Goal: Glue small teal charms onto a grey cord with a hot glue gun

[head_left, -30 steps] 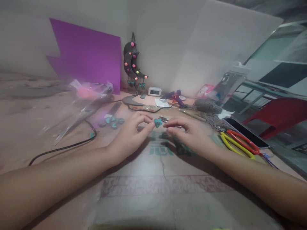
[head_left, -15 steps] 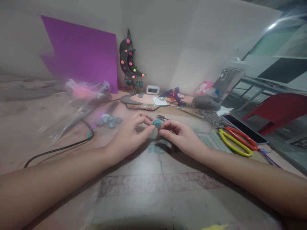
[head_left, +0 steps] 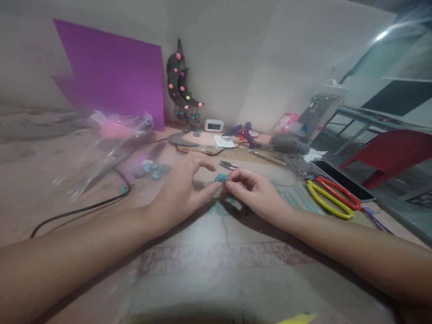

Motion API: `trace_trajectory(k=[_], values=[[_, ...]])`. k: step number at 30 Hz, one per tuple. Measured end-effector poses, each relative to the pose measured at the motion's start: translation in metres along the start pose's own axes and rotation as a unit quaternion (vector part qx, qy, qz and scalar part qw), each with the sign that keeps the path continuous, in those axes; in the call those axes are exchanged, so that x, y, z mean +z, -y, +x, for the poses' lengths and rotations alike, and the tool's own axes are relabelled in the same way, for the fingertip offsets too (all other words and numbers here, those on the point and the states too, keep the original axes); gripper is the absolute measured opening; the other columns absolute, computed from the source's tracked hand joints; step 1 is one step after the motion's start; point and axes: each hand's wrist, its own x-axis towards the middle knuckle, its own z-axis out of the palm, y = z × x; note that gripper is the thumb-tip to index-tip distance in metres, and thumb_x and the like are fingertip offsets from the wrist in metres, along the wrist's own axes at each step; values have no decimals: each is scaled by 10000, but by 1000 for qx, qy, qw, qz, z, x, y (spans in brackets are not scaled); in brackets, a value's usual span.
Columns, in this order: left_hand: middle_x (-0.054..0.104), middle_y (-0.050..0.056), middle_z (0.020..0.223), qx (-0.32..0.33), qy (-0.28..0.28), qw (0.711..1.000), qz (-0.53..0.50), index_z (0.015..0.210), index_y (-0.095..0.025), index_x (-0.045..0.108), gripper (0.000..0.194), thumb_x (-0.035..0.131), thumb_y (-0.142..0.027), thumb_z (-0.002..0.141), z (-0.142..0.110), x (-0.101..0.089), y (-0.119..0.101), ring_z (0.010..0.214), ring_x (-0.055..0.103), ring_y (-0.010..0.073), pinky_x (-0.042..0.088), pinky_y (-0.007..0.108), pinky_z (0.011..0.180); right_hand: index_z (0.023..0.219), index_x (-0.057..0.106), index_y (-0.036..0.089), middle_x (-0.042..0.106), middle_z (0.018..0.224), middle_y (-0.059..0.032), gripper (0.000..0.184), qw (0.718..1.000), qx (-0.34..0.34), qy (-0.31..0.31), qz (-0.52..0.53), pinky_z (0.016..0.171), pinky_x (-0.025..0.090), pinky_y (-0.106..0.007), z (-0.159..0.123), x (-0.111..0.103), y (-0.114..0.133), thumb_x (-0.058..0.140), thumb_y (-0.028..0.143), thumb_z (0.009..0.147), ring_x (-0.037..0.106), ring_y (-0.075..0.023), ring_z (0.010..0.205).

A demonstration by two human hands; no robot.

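A small turquoise-and-grey flower-like piece (head_left: 221, 178) is held up over the middle of the work surface. My right hand (head_left: 251, 186) pinches it from the right between thumb and fingers. On the other side, my left hand (head_left: 189, 184) has its thumb tip at the piece, while its index finger is lifted away and the hand stands open. A thin dark thread (head_left: 227, 231) runs below the piece. Just behind the hands lies a pointed metal tool (head_left: 228, 165). Several similar turquoise pieces (head_left: 153, 170) lie left of my left hand.
Scissors with red and yellow handles (head_left: 332, 198) and a phone (head_left: 347, 180) lie at right. Grey yarn (head_left: 289, 144), a glue gun (head_left: 248, 133) and a small clock (head_left: 213, 125) stand behind. A black cable (head_left: 84, 208) and plastic bag (head_left: 114, 139) occupy the left.
My left index finger has lifted off the turquoise piece, widening the gap to the thumb. My right hand keeps its pinch. The view has shifted slightly.
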Motion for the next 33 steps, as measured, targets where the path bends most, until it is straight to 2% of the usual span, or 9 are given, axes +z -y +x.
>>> trace_trajectory(k=[4,11,17,23,25,29,33], values=[[591,55,1095,60,17,997,37,994,-204,575,149,669,-205,878,0,-4,-2,1079,564,199,454,371,951,811,610,194,618,711,13,126,1000,-6,1,-10,566,453,-231,-1,0,-1,599,304,870,575,-118,642],[606,54,1076,79,7,994,76,988,-225,631,101,658,-226,890,3,-6,-3,1047,576,211,449,410,946,801,607,190,624,730,11,124,1000,-21,4,-22,597,449,-239,-1,-1,-1,598,296,865,571,-117,660],[632,62,1113,78,32,991,105,1004,-259,657,104,626,-279,906,2,-9,-4,1068,581,228,453,417,939,804,612,189,650,774,-4,110,998,-45,5,-34,640,449,-252,0,-2,-2,590,279,863,579,-129,711],[679,45,1087,119,40,983,136,958,-279,661,72,617,-256,906,3,-12,-1,1037,600,234,427,436,913,810,617,189,652,771,1,86,998,-47,17,-32,683,456,-262,0,-2,-4,588,252,860,590,-134,738],[675,48,1050,113,37,986,121,946,-250,624,43,624,-242,904,3,-11,-1,1003,603,221,443,412,891,812,617,190,654,773,-1,82,998,-44,19,-30,682,458,-265,0,-1,-4,594,255,857,589,-136,740],[652,60,1010,64,8,994,84,1001,-210,532,174,655,-230,880,2,-8,0,973,601,212,478,375,873,820,608,192,669,777,-7,104,1000,-23,18,-11,629,457,-263,-1,-1,-2,595,286,863,574,-126,672],[637,87,1132,52,35,995,72,1154,-201,509,290,624,-278,899,0,-7,-2,1072,588,230,456,392,947,820,599,195,663,751,-2,110,1000,-4,18,-1,588,457,-251,-1,-1,-2,582,290,874,571,-118,629]])
